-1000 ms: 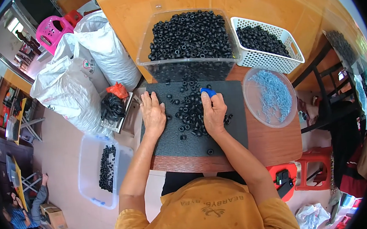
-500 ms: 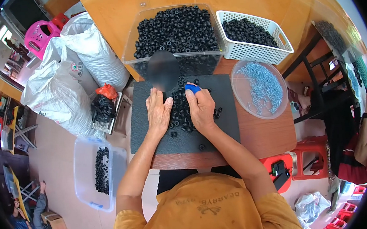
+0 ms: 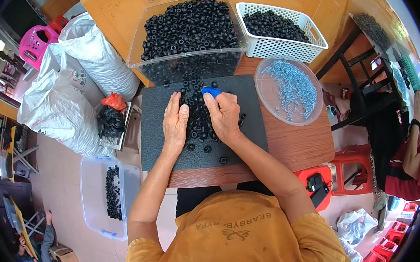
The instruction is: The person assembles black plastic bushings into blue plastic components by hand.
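Note:
A loose strip of small black ring-shaped pieces runs down a dark textured mat on the wooden table. Along its left side lies my left hand, fingers stretched out and thumb alongside the pieces. My right hand rests against the other side, a blue cover on one finger; its fingers are partly bent and apart from the thumb. Neither hand visibly grips a piece. At the mat's far edge a clear plastic bin is heaped with the same black pieces.
A white perforated basket of black parts stands at the back right. Nearer is a round clear tray with small blue pieces. White sacks and a clear tub are on the floor at left. A red stool stands at right.
The whole view has shifted slightly. Both hands stay beside the pieces, which are spread a little differently between them. A dark blurred round patch in front of the bin is gone.

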`<state>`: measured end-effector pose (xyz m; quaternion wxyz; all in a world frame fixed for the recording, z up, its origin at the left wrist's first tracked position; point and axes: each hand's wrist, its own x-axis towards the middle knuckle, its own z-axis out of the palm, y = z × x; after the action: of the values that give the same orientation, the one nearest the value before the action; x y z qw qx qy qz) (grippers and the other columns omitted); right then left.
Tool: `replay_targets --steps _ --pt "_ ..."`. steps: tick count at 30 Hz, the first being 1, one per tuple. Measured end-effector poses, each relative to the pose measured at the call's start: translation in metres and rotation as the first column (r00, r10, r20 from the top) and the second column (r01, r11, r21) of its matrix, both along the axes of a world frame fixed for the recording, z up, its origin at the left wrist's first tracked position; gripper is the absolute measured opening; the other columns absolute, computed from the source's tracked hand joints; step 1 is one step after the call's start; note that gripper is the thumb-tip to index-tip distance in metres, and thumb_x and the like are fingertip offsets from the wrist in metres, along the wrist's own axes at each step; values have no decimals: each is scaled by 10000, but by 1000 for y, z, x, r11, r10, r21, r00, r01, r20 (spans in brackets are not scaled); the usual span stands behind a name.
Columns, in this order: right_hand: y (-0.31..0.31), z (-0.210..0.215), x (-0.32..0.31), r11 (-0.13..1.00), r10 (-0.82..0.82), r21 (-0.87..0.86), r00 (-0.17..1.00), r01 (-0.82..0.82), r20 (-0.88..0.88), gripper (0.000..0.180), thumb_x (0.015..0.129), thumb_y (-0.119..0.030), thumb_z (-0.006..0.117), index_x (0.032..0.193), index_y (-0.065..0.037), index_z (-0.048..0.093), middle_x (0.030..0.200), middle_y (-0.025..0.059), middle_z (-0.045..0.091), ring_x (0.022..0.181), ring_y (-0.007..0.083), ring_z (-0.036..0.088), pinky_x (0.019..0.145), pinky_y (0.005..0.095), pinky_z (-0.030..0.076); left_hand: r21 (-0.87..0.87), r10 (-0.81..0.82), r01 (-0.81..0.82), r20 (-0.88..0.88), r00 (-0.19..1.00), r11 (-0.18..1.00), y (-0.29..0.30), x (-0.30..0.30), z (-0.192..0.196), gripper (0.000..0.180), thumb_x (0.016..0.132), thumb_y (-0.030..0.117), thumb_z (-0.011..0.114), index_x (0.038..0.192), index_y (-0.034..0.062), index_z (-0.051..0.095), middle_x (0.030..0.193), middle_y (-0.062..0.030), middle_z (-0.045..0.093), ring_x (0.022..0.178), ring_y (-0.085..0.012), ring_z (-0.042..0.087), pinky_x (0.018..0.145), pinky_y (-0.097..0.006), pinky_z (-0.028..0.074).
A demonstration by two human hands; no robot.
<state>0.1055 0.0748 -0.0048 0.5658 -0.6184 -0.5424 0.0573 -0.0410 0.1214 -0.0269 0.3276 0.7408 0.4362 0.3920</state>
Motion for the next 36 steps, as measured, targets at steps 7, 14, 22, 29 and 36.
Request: replay_targets --steps 7,14,22,29,36 --pt "-15 5 11 1000 20 21 997 -18 -77 155 896 -174 610 955 -52 686 708 45 568 725 183 485 700 310 388 229 -67 125 -246 967 965 -38 -16 25 791 874 557 482 1403 -5 305 1471 -268 230 1381 -408 185 1086 -516 151" --pt "-20 11 16 995 21 95 992 -9 -128 122 879 -155 618 830 -47 641 649 44 502 631 199 466 651 325 348 221 -281 495 -604 746 840 -80 -7 29 1120 601 641 705 1428 28 262 1487 -319 71 1381 -493 38 1035 -641 103" --pt "-48 11 39 997 73 19 979 -70 -192 159 920 -91 571 1005 2 669 900 57 639 819 111 551 732 249 441 357 -145 434 -611 778 828 -59 17 29 1188 527 548 798 1441 42 234 1488 -311 85 1382 -488 57 1025 -647 141" --pt "-76 17 63 998 40 62 914 -17 -403 126 895 -60 593 969 8 669 790 38 570 721 94 515 645 229 408 496 -16 348 -557 831 795 -47 14 31 1058 617 636 657 1377 -23 328 1470 -293 210 1384 -447 147 1046 -589 126" --pt "-115 20 99 991 -132 -37 961 127 -244 118 878 -9 594 973 7 660 817 10 558 740 80 496 671 214 403 564 161 1 -237 958 826 -43 -37 46 514 895 298 577 1259 -52 485 1320 -205 487 1194 -364 461 986 -434 329"
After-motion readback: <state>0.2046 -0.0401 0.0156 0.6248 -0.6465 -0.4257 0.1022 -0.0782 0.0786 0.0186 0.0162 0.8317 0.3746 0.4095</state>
